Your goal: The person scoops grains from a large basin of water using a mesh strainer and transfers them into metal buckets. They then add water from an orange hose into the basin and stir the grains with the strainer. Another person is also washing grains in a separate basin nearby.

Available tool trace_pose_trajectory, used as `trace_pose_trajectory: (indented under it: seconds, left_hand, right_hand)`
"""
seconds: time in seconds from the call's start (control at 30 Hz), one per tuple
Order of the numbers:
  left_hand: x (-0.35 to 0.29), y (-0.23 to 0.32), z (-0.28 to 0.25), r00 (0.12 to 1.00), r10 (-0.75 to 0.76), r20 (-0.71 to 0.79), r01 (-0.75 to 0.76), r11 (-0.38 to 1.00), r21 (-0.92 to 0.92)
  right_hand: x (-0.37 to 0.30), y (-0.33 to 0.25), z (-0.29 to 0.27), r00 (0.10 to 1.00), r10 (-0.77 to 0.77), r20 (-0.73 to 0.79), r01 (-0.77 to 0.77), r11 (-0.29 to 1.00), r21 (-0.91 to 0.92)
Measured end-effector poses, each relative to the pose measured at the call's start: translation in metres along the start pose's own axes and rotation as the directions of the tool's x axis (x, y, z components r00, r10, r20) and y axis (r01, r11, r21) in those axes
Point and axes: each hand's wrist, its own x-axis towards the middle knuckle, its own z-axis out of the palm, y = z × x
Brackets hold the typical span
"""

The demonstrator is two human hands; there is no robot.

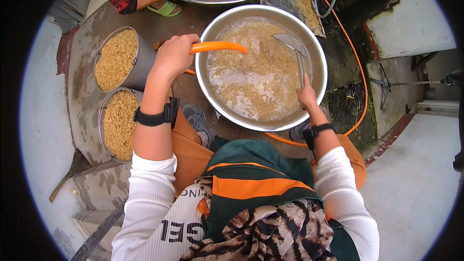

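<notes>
Left hand (176,55): grip wrapped round orange hose (220,46), mouth over metal basin (321,63), inside left rim. Right hand (307,95): grip wrapped round ladle (300,67), inside right rim. Advisable: hose aimed inward, ladle strokes slow, shallow.

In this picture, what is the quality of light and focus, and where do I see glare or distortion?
Head view: white glare breaks up the cloudy brown water in the wide round silver metal basin; head view: fisheye distortion bows the whitish wall at left; head view: light soft, no hard shadows; head view: bare left hand and bare right hand look fairly sharp.
</notes>
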Motion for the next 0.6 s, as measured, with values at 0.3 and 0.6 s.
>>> trace_pose_trajectory:
  seconds: [0.3,0.6]
  left_hand:
    - [0.003,0.000,-0.003,1.000,-0.003,-0.020,0.003,1.000,0.005]
    - [-0.001,-0.004,-0.003,1.000,0.024,-0.007,-0.024,1.000,0.001]
  right_hand:
    - [-0.084,-0.013,0.074,0.969,-0.046,0.245,-0.030,0.955,0.295]
    - [-0.107,0.018,0.031,0.995,0.055,0.078,-0.081,0.922,0.378]
